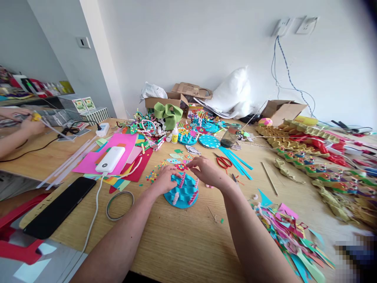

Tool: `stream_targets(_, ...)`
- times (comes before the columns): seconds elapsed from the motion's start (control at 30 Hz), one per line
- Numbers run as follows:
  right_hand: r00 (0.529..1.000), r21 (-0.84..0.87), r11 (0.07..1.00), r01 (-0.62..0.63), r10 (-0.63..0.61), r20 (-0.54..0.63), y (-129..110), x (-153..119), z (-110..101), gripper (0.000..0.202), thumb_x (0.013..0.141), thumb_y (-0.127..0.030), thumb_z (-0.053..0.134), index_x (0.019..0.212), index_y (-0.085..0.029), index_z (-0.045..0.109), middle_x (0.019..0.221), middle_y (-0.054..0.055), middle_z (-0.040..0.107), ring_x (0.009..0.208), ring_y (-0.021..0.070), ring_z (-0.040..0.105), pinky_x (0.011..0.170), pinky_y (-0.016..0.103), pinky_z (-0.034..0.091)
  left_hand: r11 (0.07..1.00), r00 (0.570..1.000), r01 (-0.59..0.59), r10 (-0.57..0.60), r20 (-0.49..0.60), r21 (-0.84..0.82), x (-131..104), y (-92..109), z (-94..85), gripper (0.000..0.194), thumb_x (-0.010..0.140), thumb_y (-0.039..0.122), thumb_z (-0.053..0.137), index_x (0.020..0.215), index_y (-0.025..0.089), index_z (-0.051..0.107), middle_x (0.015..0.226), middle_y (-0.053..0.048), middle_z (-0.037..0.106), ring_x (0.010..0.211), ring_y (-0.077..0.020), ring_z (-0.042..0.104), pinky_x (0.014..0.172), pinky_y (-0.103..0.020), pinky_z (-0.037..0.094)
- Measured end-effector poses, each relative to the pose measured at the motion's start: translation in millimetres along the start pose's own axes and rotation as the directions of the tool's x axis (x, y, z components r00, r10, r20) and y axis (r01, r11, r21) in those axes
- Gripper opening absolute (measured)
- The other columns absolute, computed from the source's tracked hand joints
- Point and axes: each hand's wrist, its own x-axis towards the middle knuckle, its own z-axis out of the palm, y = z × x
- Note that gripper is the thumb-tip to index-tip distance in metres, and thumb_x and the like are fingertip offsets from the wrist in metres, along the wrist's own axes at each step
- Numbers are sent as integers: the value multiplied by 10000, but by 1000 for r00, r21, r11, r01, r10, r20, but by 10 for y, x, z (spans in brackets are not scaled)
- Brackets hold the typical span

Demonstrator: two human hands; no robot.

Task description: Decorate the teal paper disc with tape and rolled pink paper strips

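Note:
A round blue base (pixel 182 201) lies on the table, covered with wavy blue paper strips. Twisted pink pipe cleaners (pixel 193 197) stand up from it. Over its far left part my left hand (pixel 168 179) is curled, fingertips drawn together beside a pipe cleaner; what is in them is hidden. My right hand (pixel 206 171) reaches over the far right side, its thumb and finger pinched at the edge of a dotted red paper fish (pixel 180 167). Several patterned paper fish (pixel 174 161) lie just beyond the hands.
Red scissors (pixel 223 161) and blue paper strips (pixel 235 163) lie right of the hands. A tape roll (pixel 120 205), black phone (pixel 60 206) and white power bank (pixel 110 159) are left. Paper scraps (pixel 290 236) lie front right. A glue bottle (pixel 174 134) stands behind. Another person's hands (pixel 29 124) work far left.

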Motion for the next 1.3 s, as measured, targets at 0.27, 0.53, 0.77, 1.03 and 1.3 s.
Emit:
stream_targets(0.27, 862, 103, 931, -350, 363, -355, 310, -30, -174, 236, 831, -209, 528, 983, -182, 706, 866, 54, 728, 767, 170, 644, 673, 249, 447, 997, 983, 1, -15, -185, -78, 32, 34, -44, 374, 605, -2, 538, 849, 212, 725, 1018, -48, 688, 1054, -223, 578, 992, -409, 402)
stream_targets(0.53, 805, -300, 775, -556, 592, 38, 735, -79, 77, 184, 785, -180, 575, 896, -117, 707, 1001, 156, 704, 953, 234, 641, 746, 269, 446, 1000, 936, 5, -13, -352, -25, 23, 22, -65, 381, 628, -19, 504, 883, 174, 710, 987, -72, 687, 1007, -231, 583, 954, -410, 424)
stream_targets(0.77, 765, -319, 745, -586, 638, 83, 904, -84, 324, 261, 816, -244, 553, 984, -88, 677, 1086, 214, 663, 987, 261, 637, 764, 307, 467, 1000, 921, 4, 2, -389, 16, 19, 1, -58, 360, 642, 7, 490, 871, 190, 700, 997, -65, 672, 1021, -230, 577, 968, -411, 417)
stream_targets(1.03, 808, -229, 786, -575, 589, -7, 863, -96, 117, 183, 782, -182, 536, 795, -89, 693, 902, 187, 699, 859, 235, 651, 656, 267, 427, 1000, 897, 0, -8, -442, -18, 3, 49, -71, 375, 645, 8, 484, 911, 197, 670, 994, -67, 658, 1026, -241, 567, 961, -415, 422)
stream_targets(1.3, 946, 469, 852, -233, 311, -94, 416, -98, -235, 338, 790, -469, 557, 761, -147, 655, 627, -7, 584, 535, 103, 458, 501, 223, 335, 967, 870, -76, -54, -490, -242, -7, 82, -83, 238, 766, 148, 530, 985, 163, 622, 1037, -99, 648, 1039, -230, 573, 951, -398, 439)
